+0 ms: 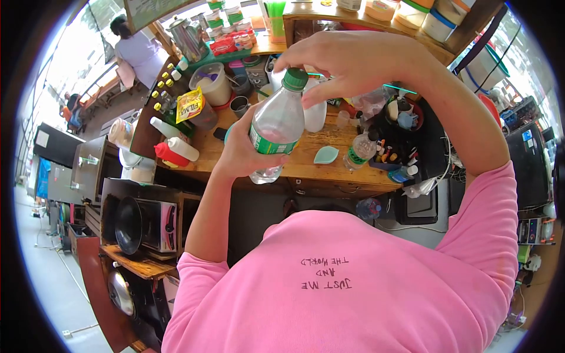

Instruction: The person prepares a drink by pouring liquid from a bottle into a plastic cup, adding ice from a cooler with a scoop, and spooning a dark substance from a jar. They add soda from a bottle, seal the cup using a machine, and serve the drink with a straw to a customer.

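Note:
Wrapped around the lower body of a clear plastic bottle (281, 120), my left hand (238, 150) holds it up over the wooden table. The bottle leans slightly, has a green and white label, and wears a green screw cap (295, 79). My right hand (347, 63) arches over the cap from the right, thumb and fingers apart, with the fingertips close about the bottle's top. Below it on the table are a pale green leaf-shaped dish (326, 155) and another clear bottle (360, 151) with a green label.
Red and white squeeze bottles (176, 152) lie at the table's left, near a yellow pouch (192, 106) and a white tub (210, 84). A dark organizer (391, 156) with small items stands right. A frying pan (129, 222) is at lower left. A person (138, 50) sits beyond.

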`<state>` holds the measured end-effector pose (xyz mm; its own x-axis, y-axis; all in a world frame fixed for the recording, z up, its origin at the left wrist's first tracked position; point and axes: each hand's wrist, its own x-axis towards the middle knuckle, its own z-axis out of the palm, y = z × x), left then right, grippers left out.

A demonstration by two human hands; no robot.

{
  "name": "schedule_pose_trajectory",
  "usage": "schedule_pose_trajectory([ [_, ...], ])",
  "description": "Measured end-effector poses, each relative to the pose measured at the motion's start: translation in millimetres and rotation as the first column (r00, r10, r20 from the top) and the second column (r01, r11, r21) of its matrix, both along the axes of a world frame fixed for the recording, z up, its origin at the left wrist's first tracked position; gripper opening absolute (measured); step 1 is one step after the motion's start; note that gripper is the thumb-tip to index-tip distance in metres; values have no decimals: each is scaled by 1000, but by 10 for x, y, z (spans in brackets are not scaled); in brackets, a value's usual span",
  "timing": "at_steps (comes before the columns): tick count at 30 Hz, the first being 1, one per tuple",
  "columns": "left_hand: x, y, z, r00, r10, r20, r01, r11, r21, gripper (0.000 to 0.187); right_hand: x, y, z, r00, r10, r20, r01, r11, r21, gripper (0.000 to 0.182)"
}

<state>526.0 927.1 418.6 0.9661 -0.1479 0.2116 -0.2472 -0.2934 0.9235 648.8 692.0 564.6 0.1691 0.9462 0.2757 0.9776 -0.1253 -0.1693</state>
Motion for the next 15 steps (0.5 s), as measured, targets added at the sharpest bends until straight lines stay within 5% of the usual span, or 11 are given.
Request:
schedule_pose_trajectory([
  [1, 5, 16, -19, 1000, 13, 4, -13, 1000, 8, 101, -20, 68, 28, 1000, 13, 2, -13, 999, 35, 43],
  [3, 13, 67, -42, 1000, 13, -10, -13, 1000, 12, 101, -2, 287, 130, 940, -329, -93, 261, 865, -429, 42],
  [7, 47, 181, -177, 998, 20, -64, -21, 1000, -5, 101, 151, 319, -188, 981, -133, -140, 100, 970, -221, 43],
  [10, 107, 270, -309, 994, 29, -102, -28, 1000, 10, 102, 146, 395, -316, 994, -69, -81, 78, 991, 112, 43],
  [12, 150, 318, -393, 993, 22, -120, -17, 999, 41, 102, 170, 520, -255, 899, -416, -138, 317, 834, -452, 40],
  [13, 171, 345, -439, 991, 21, -134, -12, 997, 70, 103, 192, 503, -312, 895, -424, -142, 322, 832, -452, 40],
  [15, 188, 416, -561, 984, -34, -176, 34, 999, -6, 104, 256, 433, -526, 955, -120, -270, 61, 974, -217, 31],
])
